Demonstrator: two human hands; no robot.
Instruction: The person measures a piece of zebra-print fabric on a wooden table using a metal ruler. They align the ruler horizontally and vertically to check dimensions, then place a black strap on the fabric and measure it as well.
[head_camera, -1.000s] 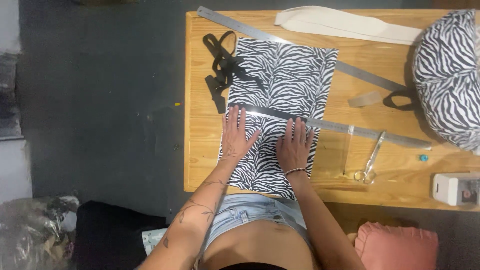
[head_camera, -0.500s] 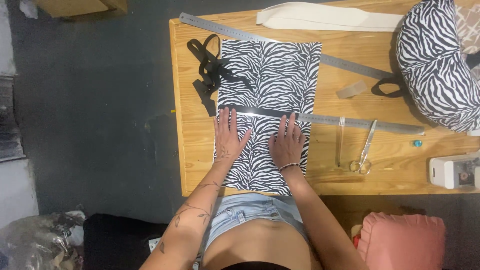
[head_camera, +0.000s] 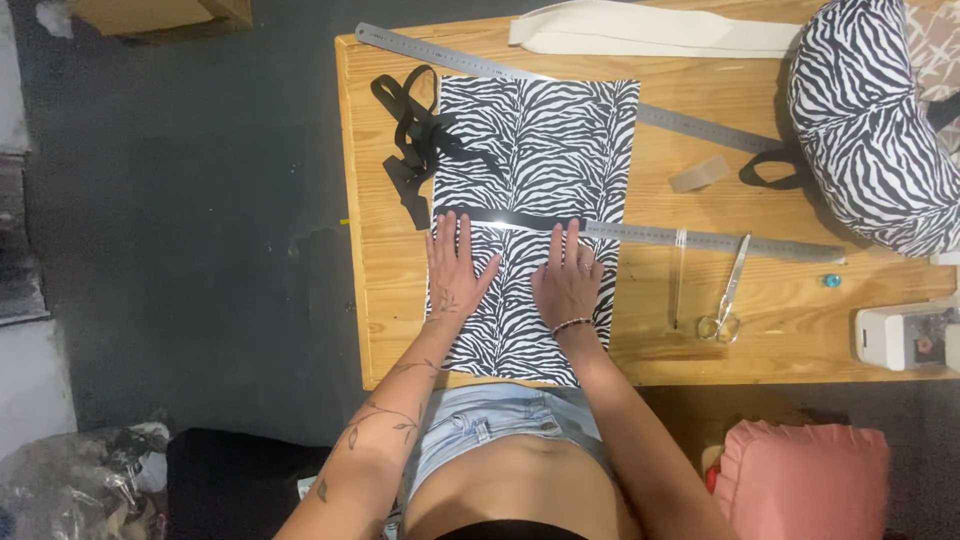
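At the centre of the frame, on the wooden table (head_camera: 380, 300), lies the zebra-print fabric (head_camera: 535, 140); its long axis runs from the top of the frame down to the near edge. Your left hand (head_camera: 455, 268) and right hand (head_camera: 567, 282) press flat on its lower part, fingers spread, holding nothing. A metal ruler (head_camera: 700, 238) crosses the fabric just above your fingertips, running left to right.

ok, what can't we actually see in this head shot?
- Zebra fabric: parts hidden under the left hand, right hand and a ruler.
- Zebra cushion: cut off by the right edge.
- White box: cut off at right; kind unclear.
- Blue bit: too small to identify.
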